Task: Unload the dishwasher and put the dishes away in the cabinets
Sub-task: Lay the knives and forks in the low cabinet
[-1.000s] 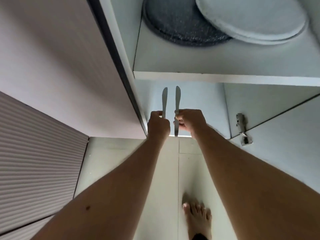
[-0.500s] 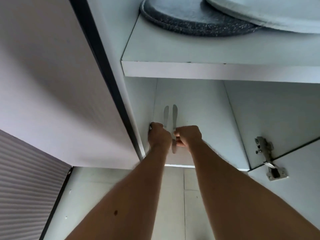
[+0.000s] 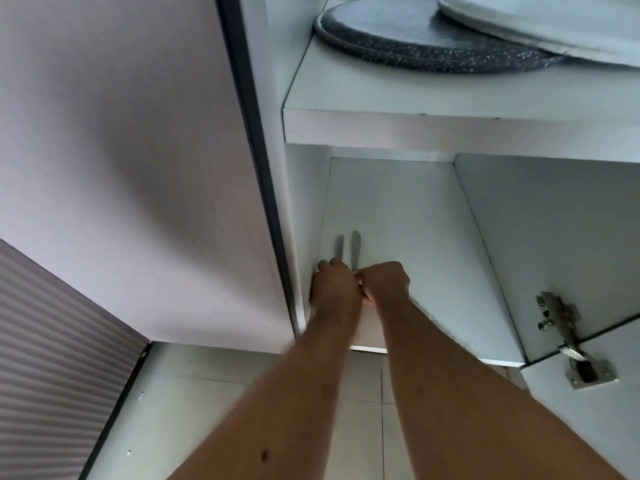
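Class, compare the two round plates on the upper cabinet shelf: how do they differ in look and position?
The dark speckled plate is charcoal grey with flecks; the pale plate is plain light grey. The dark speckled plate sits on the upper shelf further left; the pale plate lies partly over its right side. Both are round and shallow.

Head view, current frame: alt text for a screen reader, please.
A person's left hand and right hand each grip a butter knife, the left knife beside the right knife, blades pointing into a white cabinet's lower shelf. Above, a dark speckled plate and pale plate overlap.
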Tool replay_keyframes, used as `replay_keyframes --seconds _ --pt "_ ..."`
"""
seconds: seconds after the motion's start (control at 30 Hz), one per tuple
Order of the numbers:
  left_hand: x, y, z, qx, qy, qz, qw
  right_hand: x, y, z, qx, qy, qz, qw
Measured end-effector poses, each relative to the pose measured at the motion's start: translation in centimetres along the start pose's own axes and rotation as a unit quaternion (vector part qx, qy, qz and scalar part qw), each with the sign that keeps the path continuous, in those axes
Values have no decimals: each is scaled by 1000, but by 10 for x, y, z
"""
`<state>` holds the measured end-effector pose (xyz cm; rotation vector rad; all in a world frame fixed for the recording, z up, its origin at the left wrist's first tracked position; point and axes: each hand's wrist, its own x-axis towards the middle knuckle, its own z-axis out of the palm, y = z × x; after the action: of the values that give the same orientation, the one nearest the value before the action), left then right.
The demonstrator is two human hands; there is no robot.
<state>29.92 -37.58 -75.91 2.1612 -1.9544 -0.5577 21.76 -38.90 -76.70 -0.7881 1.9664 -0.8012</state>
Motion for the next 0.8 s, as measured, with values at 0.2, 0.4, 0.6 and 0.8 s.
replay_keyframes --seconds 0.2,0.4,0.6,0.8 --pt "-3 -2 1 107 0 43 993 -13 3 -2 -21 29 -21 999" --pt "-1 -8 8 214 -12 107 971 -14 9 1 -21 31 -35 999" --pt "4 -13 15 264 -30 131 955 -12 12 1 -33 22 -54 998" --pt "0 -18 20 254 17 149 956 -6 5 5 -100 29 -87 991"
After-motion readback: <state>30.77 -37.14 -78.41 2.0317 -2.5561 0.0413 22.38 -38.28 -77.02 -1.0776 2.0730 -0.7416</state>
